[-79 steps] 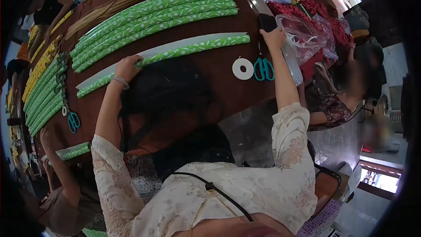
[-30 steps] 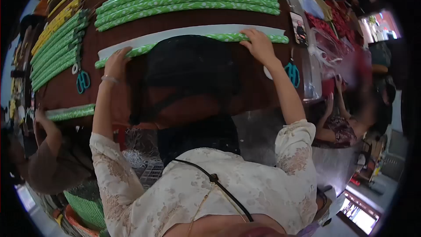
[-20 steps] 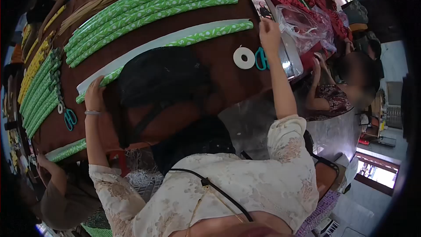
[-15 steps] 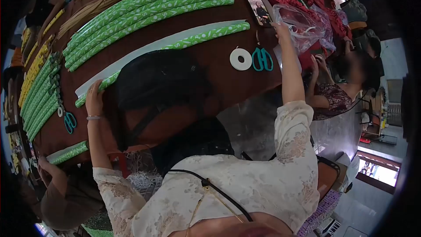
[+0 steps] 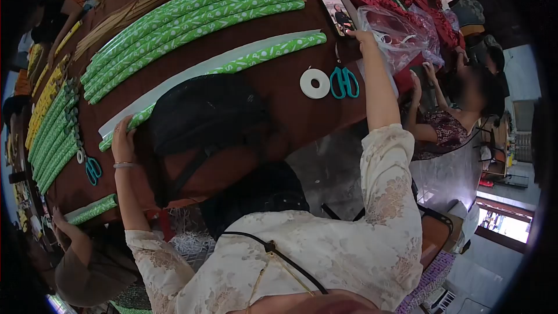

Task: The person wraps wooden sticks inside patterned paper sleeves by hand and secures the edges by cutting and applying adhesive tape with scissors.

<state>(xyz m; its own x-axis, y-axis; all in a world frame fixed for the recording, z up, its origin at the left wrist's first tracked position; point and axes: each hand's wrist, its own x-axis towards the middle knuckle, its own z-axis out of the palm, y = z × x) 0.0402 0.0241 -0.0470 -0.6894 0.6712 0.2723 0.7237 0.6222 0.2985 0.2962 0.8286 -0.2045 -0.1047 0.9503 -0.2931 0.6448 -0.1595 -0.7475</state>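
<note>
Right hand (image 5: 367, 40) had shifted since one second earlier: then on the half-rolled green sheet (image 5: 279, 49), now at the phone (image 5: 337, 14), upper right of centre. Phone screen lit, showing a figure in dark clothing. Fingertips met its lower edge; could not tell whether they gripped it. Left hand (image 5: 123, 141) closed over the sheet's left end, thumb on the near side, well apart from the right.

Half-rolled green sheet lay aslant across mid-frame, left of centre to centre, white strip flat along its upper side; black bag (image 5: 203, 113) hid part of its near edge. Finished green rolls (image 5: 195, 26) sat above it, upper left to top centre. Tape roll (image 5: 306, 84) stood out just beside teal scissors (image 5: 343, 81), right of centre, on the brown tablecloth (image 5: 325, 117). Clear plastic (image 5: 395, 30) bunched at upper right, near the right hand.
</note>
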